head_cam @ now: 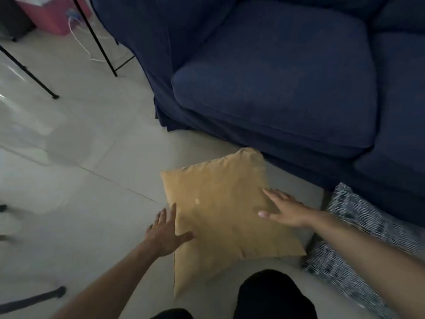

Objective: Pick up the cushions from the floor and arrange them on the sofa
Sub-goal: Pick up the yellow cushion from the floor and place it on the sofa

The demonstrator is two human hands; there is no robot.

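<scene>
A mustard-yellow square cushion (220, 212) lies on the pale tiled floor in front of the dark blue sofa (287, 84). My left hand (166, 233) lies at the cushion's left edge, its thumb over the top face and its straight fingers along the side. My right hand (284, 209) rests flat on the cushion's right part with fingers stretched out. A second cushion, black-and-white patterned (358, 229), lies on the floor to the right, partly hidden under my right forearm. No cushion is on the sofa seat.
Thin black furniture legs (99, 40) stand at the upper left beside the sofa's arm, with a pink box (53, 14) and a white cable behind them. Another dark leg (34, 300) lies at the lower left. My dark-clad knees (269, 295) show at the bottom.
</scene>
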